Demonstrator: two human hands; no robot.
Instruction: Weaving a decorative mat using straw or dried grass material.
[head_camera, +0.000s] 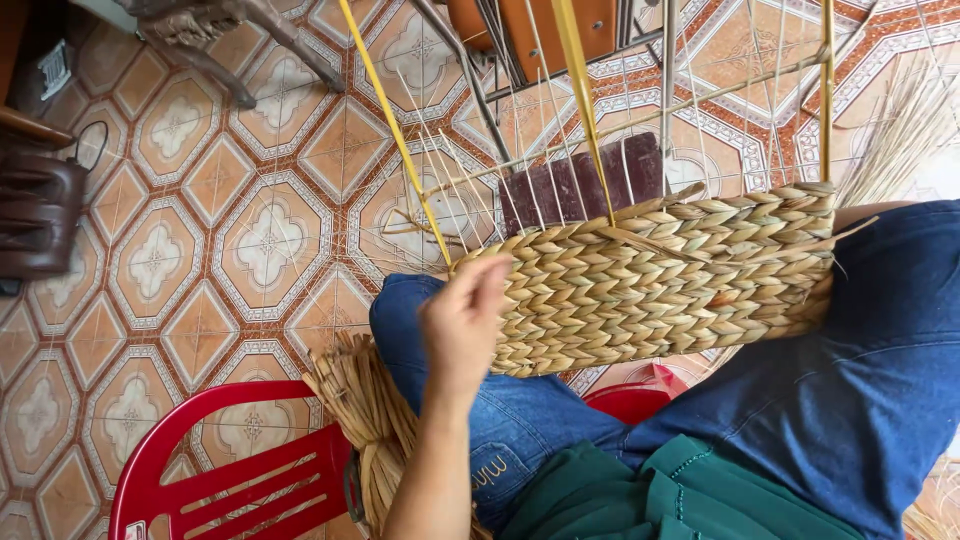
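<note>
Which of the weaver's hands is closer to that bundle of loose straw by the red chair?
Left. The left hand is just above the straw bundle, at the edge of the woven basket. The right hand is out of view.

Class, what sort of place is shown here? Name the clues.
Probably a home or small craft workspace: patterned floor tiles, a red plastic chair, and a half-woven straw basket on the person's lap.

A single head camera looks steeply down, close over the lap and tiled floor (200, 230).
</note>
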